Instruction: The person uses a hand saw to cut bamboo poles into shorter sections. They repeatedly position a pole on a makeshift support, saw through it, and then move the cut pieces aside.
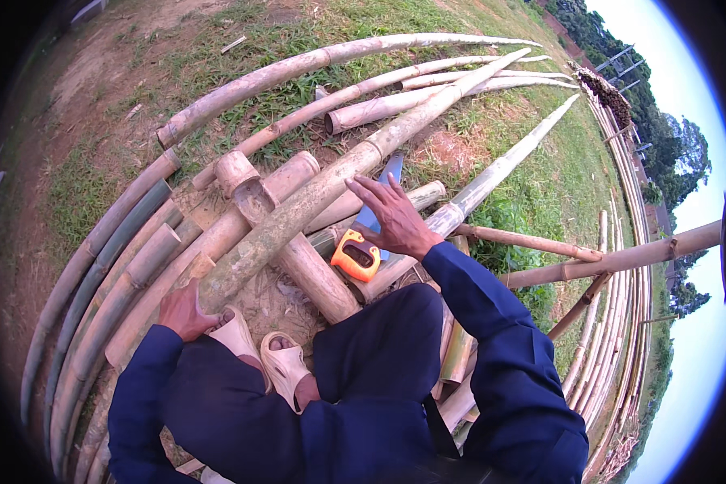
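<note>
My left hand [187,310] grips the near end of a long pale bamboo pole [331,181] that runs diagonally away across a stack of other poles. My right hand [395,218] hovers with fingers spread just above a handsaw [367,234] with an orange handle and a blue-grey blade, which lies on the poles; whether the fingers touch it I cannot tell. My knees in dark blue trousers and my feet in beige sandals [278,363] sit close behind the pole's end.
Many bamboo poles [105,266] lie stacked at left and fan out toward the back. Short cut sections [315,274] rest under the long pole. A bamboo frame [613,258] stands at right. Grass and bare dirt [81,97] surround everything.
</note>
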`<state>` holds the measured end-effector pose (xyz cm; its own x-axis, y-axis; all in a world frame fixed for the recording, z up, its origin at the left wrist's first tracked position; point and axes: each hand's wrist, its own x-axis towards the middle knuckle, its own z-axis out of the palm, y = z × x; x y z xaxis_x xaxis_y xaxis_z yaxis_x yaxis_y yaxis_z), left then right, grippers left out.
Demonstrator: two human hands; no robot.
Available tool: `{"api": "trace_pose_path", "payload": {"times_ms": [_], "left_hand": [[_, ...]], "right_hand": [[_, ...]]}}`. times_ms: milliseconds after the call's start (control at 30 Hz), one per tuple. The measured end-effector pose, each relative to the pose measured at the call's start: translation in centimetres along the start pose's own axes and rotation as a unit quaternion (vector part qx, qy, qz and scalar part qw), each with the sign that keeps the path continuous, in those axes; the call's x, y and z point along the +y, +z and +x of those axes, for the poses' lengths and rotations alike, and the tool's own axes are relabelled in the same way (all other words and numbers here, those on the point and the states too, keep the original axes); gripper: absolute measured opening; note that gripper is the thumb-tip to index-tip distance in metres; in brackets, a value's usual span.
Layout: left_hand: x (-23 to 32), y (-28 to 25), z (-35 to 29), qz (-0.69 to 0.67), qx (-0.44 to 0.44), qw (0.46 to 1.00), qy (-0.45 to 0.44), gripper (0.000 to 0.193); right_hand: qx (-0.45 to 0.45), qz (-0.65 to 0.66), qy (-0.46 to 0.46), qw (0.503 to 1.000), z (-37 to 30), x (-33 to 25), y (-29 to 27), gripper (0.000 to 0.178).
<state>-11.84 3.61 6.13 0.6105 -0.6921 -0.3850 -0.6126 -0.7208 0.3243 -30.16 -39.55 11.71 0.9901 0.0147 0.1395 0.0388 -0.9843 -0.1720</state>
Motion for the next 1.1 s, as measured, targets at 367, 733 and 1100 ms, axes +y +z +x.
{"api": "trace_pose_path", "payload": {"times_ms": [367,733,1100], "left_hand": [[-25.7,0.5,-28.0,0.197,0.007,0.956,-0.218,0.071],[-24.3,2.7,-23.7,0.167,0.267,0.923,-0.219,0.087],[-0.3,1.2,8.4,0.074,0.262,0.962,0.024,0.097]], "right_hand": [[0.089,0.088,0.173,0.977,-12.4,0.0,1.0,0.088],[0.042,0.165,0.072,0.983,-8.7,-6.5,7.4,0.072],[-0.068,0.182,0.005,0.981,-8.1,-11.5,6.1,0.061]]}}
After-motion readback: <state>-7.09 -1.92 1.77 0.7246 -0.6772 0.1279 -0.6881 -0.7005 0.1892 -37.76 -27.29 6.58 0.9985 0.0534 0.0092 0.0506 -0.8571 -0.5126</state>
